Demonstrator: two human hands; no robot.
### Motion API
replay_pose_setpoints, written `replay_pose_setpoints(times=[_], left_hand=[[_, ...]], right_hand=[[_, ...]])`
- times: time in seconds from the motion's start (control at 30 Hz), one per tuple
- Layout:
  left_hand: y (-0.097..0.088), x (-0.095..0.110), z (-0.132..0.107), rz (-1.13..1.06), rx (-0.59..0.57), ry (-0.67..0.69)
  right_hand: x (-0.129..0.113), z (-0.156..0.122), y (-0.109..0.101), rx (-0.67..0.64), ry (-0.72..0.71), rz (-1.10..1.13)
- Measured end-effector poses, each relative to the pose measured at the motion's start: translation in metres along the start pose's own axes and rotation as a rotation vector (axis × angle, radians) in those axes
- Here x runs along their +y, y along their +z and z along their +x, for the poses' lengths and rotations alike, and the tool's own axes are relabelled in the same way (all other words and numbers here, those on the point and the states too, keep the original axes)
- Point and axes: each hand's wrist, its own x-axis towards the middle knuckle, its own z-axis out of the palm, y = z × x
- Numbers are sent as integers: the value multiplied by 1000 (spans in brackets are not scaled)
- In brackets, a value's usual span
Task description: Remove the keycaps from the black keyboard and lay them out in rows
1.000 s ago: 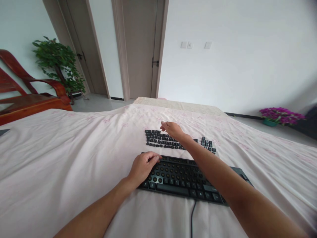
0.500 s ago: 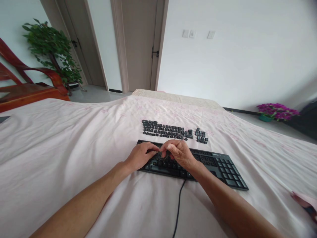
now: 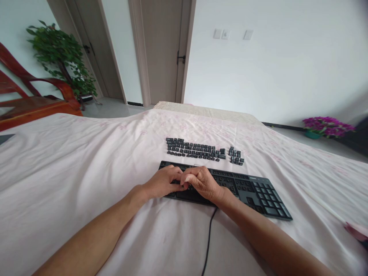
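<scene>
A black keyboard (image 3: 247, 199) lies on the pale floral sheet, with many of its keycaps off on the left and middle and the number pad keys in place. Over its left half, my right hand (image 3: 202, 184) is closed around a thin wire keycap puller (image 3: 197, 165), whose loop sticks out above the knuckles. My left hand (image 3: 163, 181) meets it fingertip to fingertip, its fingers bent and pressed together; whatever they pinch is hidden. Behind the keyboard, loose black keycaps (image 3: 198, 150) are laid out in rows, with a smaller group (image 3: 236, 155) at their right.
A black cable (image 3: 209, 241) runs from the keyboard toward me. The sheet (image 3: 86, 161) has wrinkles all around. Beyond it are a wooden chair (image 3: 43, 96), a green plant (image 3: 57, 53), a door (image 3: 162, 50) and purple flowers (image 3: 327, 125).
My right hand has lowered and shifted slightly left, bringing the keycap puller closer to the keyboard. My left hand's fingers have moved down and closed in against the right fingertips.
</scene>
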Motion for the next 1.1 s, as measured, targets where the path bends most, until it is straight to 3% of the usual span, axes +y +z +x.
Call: replay_pose_setpoints(times=[0.2, 0.4, 0.7, 0.87, 1.0, 1.1], left_hand=[[4, -1, -1, -16, 12, 13], [7, 10, 0, 2, 76, -20], [15, 22, -2, -71, 128, -73], [18, 22, -3, -114, 146, -108], [17, 20, -2, -271, 219, -218], [18, 11, 0, -508, 344, -284]], right_hand=[[2, -2, 3, -63, -182, -260], [12, -10, 8, 152, -159, -149], [5, -16, 12, 385, -157, -7], [6, -17, 10, 450, -227, -7], [0, -16, -2, 508, -237, -160], [-5, -12, -12, 456, -160, -308]])
